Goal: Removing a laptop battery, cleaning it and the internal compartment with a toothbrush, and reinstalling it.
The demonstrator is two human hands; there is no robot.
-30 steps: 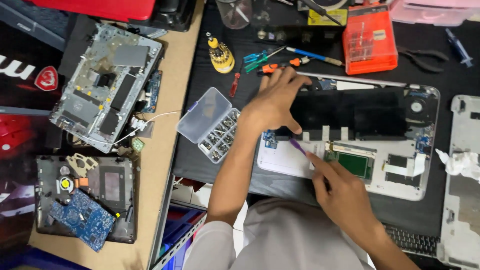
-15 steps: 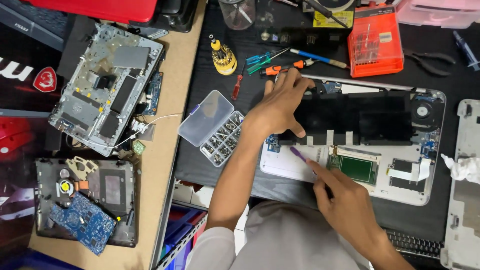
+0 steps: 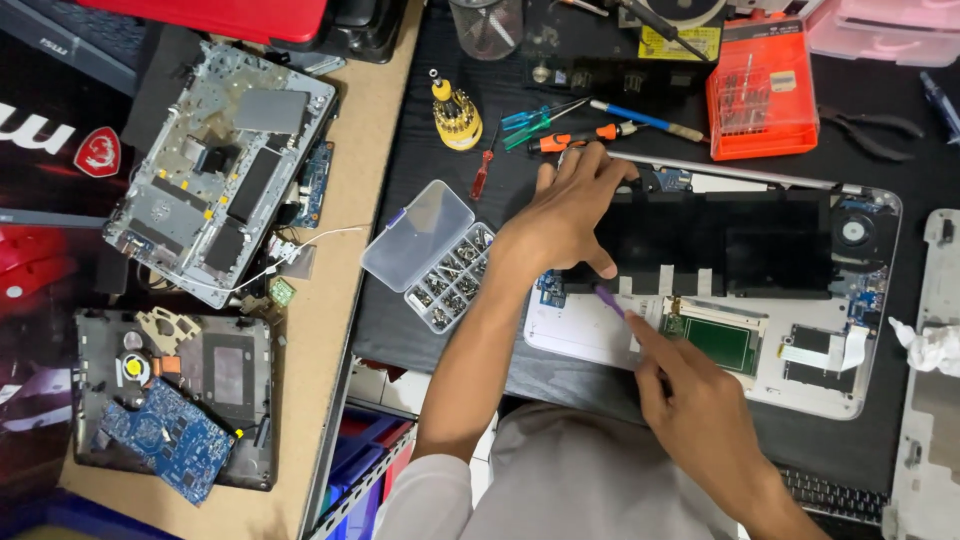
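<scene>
My left hand (image 3: 570,215), fingers spread, presses the matte black battery (image 3: 740,245); my right hand (image 3: 690,395) pinches a slim purple pry tool (image 3: 610,300), shifted slightly since.

Everything is lying around the clear screw organiser (image 3: 428,254), which is sitting open with small parts in its cells. Up and left of it, a stripped silver laptop chassis (image 3: 215,170) is resting on the brown board. Below and left, a dark chassis is holding a blue circuit board (image 3: 165,438). Just above the organiser a yellow multi-bit screwdriver (image 3: 456,112) is standing. Far up and right, an orange bit case (image 3: 762,92) is sitting beside what are probably black pliers (image 3: 870,130).
</scene>
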